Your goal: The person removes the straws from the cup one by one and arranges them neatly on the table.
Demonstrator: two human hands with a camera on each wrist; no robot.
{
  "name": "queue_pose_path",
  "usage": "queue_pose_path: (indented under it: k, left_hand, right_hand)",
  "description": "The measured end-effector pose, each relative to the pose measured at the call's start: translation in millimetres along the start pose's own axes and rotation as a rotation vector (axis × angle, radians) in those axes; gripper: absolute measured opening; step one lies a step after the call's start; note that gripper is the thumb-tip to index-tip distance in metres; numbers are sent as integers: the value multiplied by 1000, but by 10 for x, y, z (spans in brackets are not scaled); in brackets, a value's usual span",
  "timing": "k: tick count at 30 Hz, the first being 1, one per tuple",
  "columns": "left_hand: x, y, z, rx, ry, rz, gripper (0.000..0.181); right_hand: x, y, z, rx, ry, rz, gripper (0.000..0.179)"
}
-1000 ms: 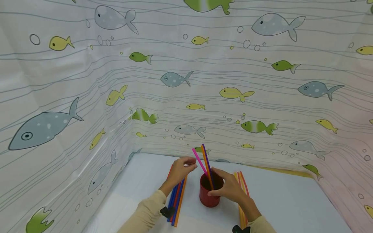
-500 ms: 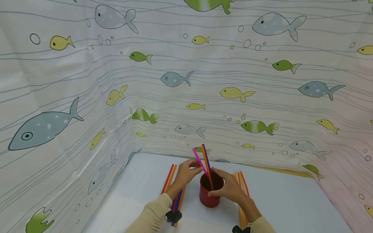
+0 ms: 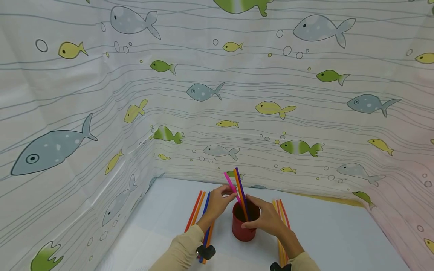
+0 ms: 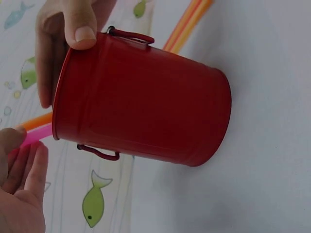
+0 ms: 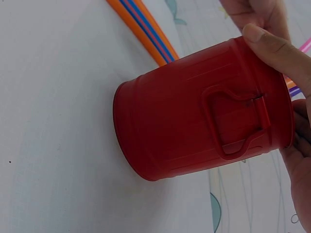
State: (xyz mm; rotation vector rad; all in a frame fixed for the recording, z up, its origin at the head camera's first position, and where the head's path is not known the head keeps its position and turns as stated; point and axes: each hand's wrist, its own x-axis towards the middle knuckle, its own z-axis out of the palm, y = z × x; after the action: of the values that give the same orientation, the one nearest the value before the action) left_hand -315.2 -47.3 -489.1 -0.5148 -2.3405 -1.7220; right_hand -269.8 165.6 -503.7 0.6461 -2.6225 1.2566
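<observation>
A red metal bucket (image 3: pixel 243 231) with side handles stands upright on the white table. My right hand (image 3: pixel 269 218) grips its rim, thumb on the near side and fingers on the far side. Three straws lean out of the bucket: a pink straw (image 3: pixel 229 181), an orange straw (image 3: pixel 238 183) and a purple straw (image 3: pixel 241 183). On the left of the rim, my left hand (image 3: pixel 217 203) pinches the pink straw between thumb and fingers, as the left wrist view shows. The lower ends of the straws are hidden inside the bucket.
Several red, orange and blue straws (image 3: pixel 196 209) lie left of the bucket, partly under my left forearm. Yellow, orange and red straws (image 3: pixel 280 246) lie to the right, partly behind my right forearm. A fish-patterned curtain (image 3: pixel 190 113) encloses the table's back and sides.
My left hand has moved right, from beside the pink straw to pinching it near the bucket rim. The right hand and bucket have stayed in place.
</observation>
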Motion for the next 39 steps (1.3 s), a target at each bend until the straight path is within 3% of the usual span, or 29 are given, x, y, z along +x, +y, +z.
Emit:
queue_pose_path:
  k: [19, 35, 39]
  left_hand:
    - [86, 78, -55, -2, 16, 18, 18]
    - [180, 369, -288, -95, 23, 75, 17]
    - [234, 451, -375, -101, 44, 120, 18]
  right_hand:
    - [10, 12, -12, 1, -7, -5, 98]
    - [-20, 0, -23, 0, -10, 23, 98]
    - [-14, 9, -19, 7, -15, 26, 98]
